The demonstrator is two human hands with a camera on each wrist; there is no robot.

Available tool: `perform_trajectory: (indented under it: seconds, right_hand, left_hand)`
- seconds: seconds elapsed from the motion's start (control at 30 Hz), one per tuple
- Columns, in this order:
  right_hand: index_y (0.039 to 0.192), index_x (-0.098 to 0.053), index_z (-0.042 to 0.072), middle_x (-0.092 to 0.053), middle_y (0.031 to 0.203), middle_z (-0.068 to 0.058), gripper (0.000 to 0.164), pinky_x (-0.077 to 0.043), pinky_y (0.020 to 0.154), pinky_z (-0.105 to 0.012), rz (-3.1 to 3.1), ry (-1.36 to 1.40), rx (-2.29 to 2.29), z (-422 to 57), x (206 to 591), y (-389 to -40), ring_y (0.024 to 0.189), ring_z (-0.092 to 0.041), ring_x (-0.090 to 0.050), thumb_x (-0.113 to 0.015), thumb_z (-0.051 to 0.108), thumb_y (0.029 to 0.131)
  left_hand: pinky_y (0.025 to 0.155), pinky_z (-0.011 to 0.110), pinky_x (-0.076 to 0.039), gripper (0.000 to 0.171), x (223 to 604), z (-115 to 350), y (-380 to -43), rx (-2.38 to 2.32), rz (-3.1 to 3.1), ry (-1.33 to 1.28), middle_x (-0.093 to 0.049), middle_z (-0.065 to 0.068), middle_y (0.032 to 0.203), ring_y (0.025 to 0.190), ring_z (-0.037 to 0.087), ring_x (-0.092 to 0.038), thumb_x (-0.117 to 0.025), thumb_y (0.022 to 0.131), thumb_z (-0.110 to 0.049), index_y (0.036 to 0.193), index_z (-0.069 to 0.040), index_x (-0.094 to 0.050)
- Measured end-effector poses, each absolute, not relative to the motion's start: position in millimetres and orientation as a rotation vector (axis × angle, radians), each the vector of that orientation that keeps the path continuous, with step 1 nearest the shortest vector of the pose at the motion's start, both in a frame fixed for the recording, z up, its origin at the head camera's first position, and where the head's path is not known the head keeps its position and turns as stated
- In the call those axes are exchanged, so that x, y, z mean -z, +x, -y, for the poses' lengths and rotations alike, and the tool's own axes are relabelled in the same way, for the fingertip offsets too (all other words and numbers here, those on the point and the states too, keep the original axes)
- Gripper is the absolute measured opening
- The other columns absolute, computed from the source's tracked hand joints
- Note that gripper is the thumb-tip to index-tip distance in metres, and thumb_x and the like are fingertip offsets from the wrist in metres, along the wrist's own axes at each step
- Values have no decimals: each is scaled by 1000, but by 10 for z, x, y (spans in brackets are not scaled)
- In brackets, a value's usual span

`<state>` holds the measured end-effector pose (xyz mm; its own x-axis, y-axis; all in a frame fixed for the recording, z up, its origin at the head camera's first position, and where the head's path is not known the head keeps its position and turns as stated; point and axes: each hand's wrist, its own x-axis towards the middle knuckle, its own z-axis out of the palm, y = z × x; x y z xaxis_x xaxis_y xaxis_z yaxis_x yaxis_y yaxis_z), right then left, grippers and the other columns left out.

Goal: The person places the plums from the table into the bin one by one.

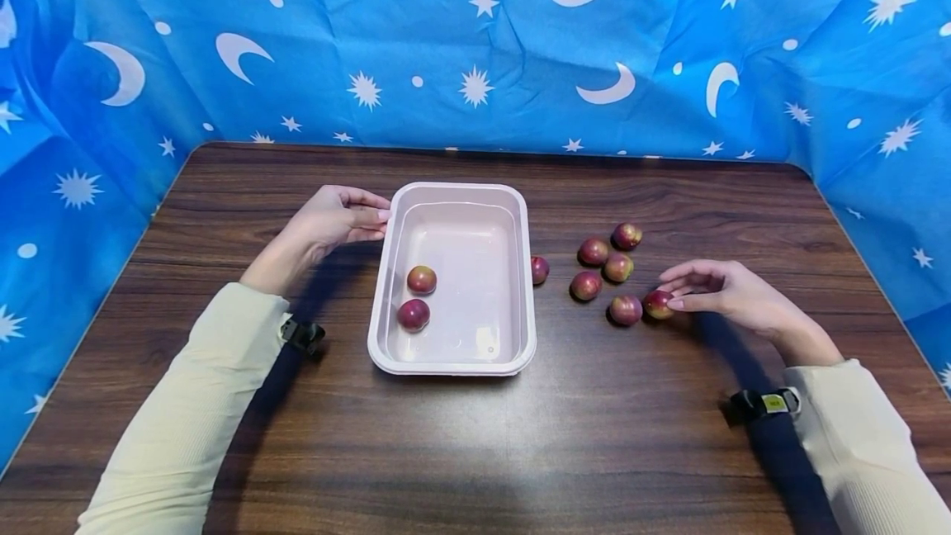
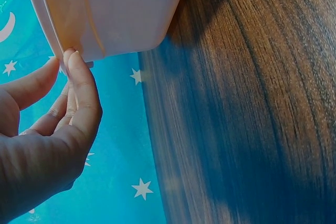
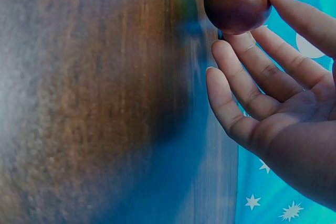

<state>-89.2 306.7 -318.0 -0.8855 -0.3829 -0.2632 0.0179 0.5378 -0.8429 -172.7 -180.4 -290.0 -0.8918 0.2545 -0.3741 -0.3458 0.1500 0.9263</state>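
Observation:
My left hand [image 1: 330,221] pinches the left rim of a pale plastic tray [image 1: 453,369] between thumb and fingers. In the left wrist view, the fingertips [image 2: 75,59] sit right at the tray's lip [image 2: 47,22]. Inside the tray lie two reddish plums, an upper one [image 1: 422,280] and a lower one [image 1: 413,315]. On the right, my right hand [image 1: 731,295] has thumb and fingers around one plum [image 1: 657,305] at the edge of a group. The right wrist view has that plum [image 3: 237,2] between the thumb and the forward fingers.
Several more plums [image 1: 586,286] lie loose on the wooden table [image 1: 461,444] between the tray and my right hand. One plum [image 1: 540,270] is close beside the tray's right wall, partly hidden by it. A blue cloth [image 1: 446,31] with moons and stars hangs behind the table.

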Motion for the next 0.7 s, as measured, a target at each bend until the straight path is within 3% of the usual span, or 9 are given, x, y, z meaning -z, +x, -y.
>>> perform_trajectory:
  seconds: [0.7]
  right_hand:
    - [115, -53, -7, -65, 99, -2, 34, -53, 72, -19, -2419, -335, 1285, -3050, 3092, -1033, 86, -10, -62, -62, 10, 87]
  left_hand:
    - [80, 31, -54, 32, 2902, 1805, -1730, -1776, -2000, -97, -63, 5, 80, 72, 11, -63, -51, 90, 5, 119, 18, -44]
